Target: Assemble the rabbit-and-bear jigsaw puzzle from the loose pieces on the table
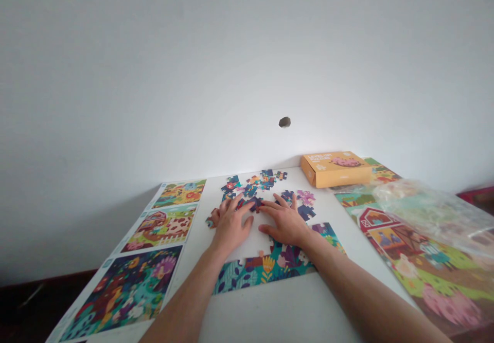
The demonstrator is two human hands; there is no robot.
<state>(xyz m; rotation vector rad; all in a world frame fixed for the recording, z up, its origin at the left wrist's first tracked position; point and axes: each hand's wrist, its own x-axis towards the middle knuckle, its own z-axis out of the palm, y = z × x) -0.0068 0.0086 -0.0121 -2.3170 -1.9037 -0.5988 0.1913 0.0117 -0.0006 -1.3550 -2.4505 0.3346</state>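
Observation:
Both hands rest over loose jigsaw pieces on a white table. My left hand point(231, 224) has its fingers spread, the fingertips on pieces at the pile's near edge. Beside it, my right hand point(284, 221) is also spread, its fingertips touching a dark blue piece point(254, 204) between the two hands. More loose pieces point(266, 179) lie beyond the hands, with a pink-purple one point(306, 197) to the right. A partly joined puzzle section point(266, 271), teal with plants, lies nearer me, partly hidden under my right forearm.
A reference sheet with three pictures point(129, 286) lies along the left side. At the back right sits a yellow puzzle box point(335, 169). A farm-scene puzzle point(424, 260) lies on the right, partly under a clear plastic bag point(432, 212). A wall stands behind the table.

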